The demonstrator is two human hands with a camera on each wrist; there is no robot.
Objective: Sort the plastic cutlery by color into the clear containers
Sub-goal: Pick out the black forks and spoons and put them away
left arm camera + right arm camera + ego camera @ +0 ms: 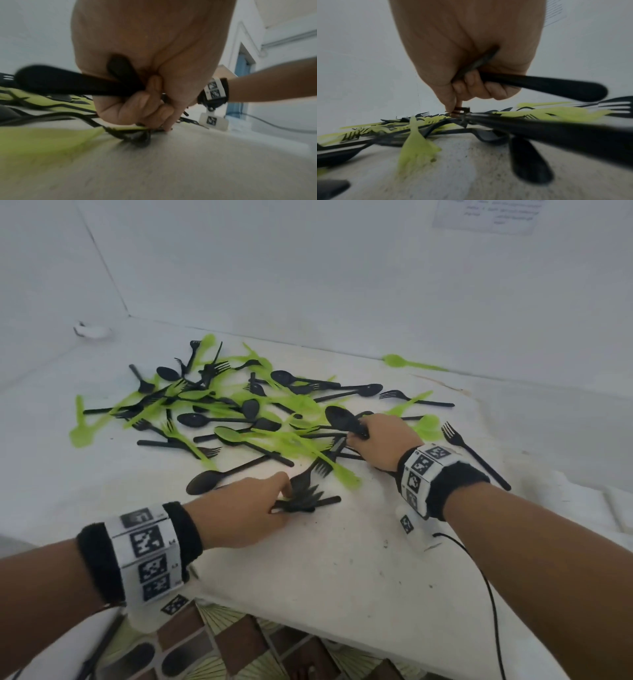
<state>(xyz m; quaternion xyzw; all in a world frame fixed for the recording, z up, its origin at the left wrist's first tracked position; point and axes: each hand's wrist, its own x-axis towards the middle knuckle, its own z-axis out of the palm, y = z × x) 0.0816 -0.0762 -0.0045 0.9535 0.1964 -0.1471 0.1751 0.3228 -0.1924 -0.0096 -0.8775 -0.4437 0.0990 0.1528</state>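
Left hand [245, 510] curled round a bunch of black cutlery [303, 498], fingertip down on the white counter [342, 570]; right hand [380, 440] clamped on black spoons [342, 419], index finger reaching into the pile. Mixed black and green cutlery pile [219, 412] spread across counter beyond both hands; lone green spoon [407, 362] near back wall, lone black fork [474, 453] right of right wrist.

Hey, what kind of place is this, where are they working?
Probably a makeshift indoor recording corner, not a kitchen: a cloth-covered table against bare white walls, a notice taped up, patterned floor tiles below.
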